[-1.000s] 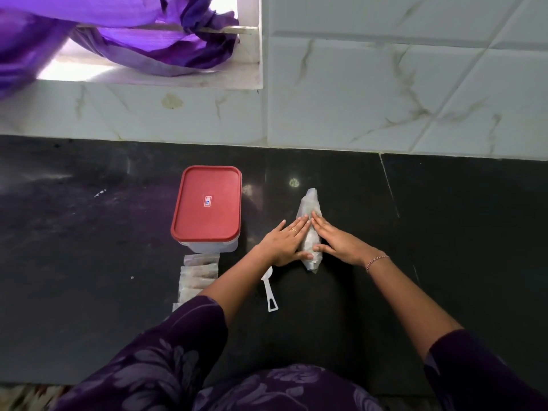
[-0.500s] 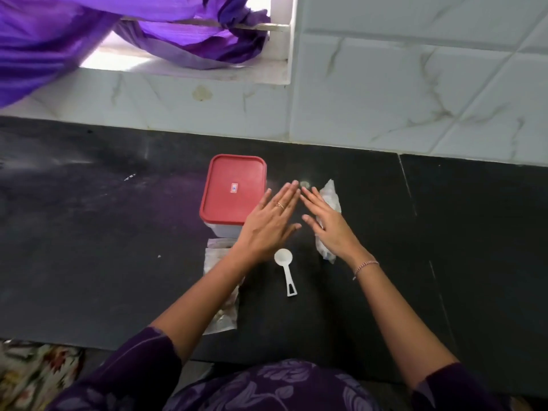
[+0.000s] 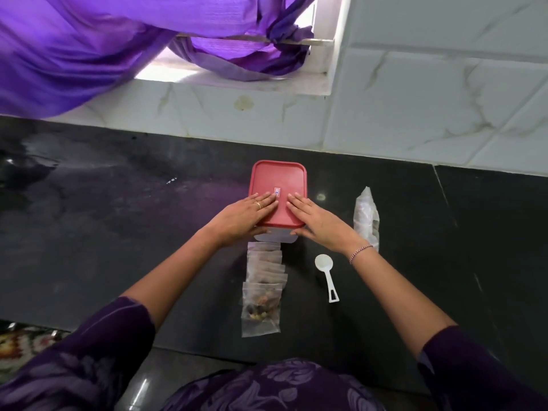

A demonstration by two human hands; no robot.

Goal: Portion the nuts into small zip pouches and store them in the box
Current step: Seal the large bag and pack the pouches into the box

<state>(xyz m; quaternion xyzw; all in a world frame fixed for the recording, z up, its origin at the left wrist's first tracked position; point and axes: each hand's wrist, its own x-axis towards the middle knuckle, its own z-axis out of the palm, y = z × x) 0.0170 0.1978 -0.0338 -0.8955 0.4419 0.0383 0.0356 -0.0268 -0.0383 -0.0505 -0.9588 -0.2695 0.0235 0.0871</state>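
Both the left hand (image 3: 243, 218) and right hand (image 3: 321, 225) rest with straight fingers (image 3: 267, 203) flat on the red-lidded rectangular plastic box (image 3: 278, 185) on the black desk (image 3: 118, 232).

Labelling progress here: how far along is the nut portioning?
Done: filled zip pouches lie in a row on the counter; the scoop and the rolled bag lie aside. In hand: left hand and right hand rest flat on the red lid of the box. Left: the lid is on and these pouches sit outside, not yet stored.
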